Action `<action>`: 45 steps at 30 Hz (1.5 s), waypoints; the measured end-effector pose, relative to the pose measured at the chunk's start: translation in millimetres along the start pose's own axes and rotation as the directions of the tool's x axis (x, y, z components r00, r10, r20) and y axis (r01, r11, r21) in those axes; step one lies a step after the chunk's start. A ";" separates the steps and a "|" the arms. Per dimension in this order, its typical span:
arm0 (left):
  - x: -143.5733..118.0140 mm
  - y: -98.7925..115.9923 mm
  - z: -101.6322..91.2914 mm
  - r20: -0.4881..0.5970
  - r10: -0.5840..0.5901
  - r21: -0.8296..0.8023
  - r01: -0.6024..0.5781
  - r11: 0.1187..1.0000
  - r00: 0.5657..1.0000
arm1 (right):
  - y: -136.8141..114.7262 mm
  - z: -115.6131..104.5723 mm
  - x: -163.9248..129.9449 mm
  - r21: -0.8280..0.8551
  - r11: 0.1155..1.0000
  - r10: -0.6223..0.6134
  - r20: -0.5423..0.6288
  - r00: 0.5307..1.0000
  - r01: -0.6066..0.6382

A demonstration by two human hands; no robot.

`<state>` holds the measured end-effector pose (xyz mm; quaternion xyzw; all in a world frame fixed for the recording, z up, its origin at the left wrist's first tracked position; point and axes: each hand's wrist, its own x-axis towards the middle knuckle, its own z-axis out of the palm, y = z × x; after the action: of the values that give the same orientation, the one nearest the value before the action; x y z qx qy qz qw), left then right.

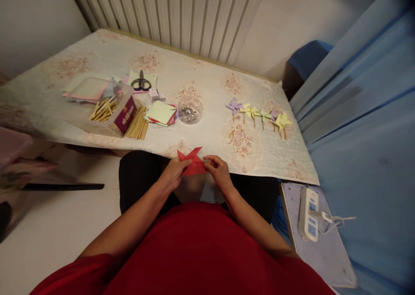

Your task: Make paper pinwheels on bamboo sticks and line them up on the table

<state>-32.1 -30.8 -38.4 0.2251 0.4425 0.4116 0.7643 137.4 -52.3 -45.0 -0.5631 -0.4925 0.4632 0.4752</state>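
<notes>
My left hand (174, 170) pinches a red paper pinwheel (195, 168) above my lap at the table's near edge, its thumb lying on the folded centre. Some of its points are folded inward, and others stick up at the top. At the paper's right edge is my right hand (219, 170), its fingers curled and the thumb and forefinger at a corner of the sheet. How firmly they grip that corner is hard to see.
On the cloth-covered table (207, 135) stand a clear box of sticks (106, 109), a stick bundle (138, 122), square papers (161, 112), scissors (141, 83) and a round tub of small metallic pieces (189, 111). Several finished pinwheels (253, 112) lie right. A power strip (308, 215) sits lower right.
</notes>
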 end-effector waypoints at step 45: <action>-3.9 -15.2 13.7 -0.042 0.107 0.144 -0.100 0.984 0.993 | -6.1 19.3 -15.2 0.087 0.967 0.229 0.117 0.966 -0.239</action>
<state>-14.8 -42.3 -40.4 0.2915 0.4770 0.4236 0.7128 116.3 -65.5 -40.5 -0.5673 -0.4231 0.5696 0.4180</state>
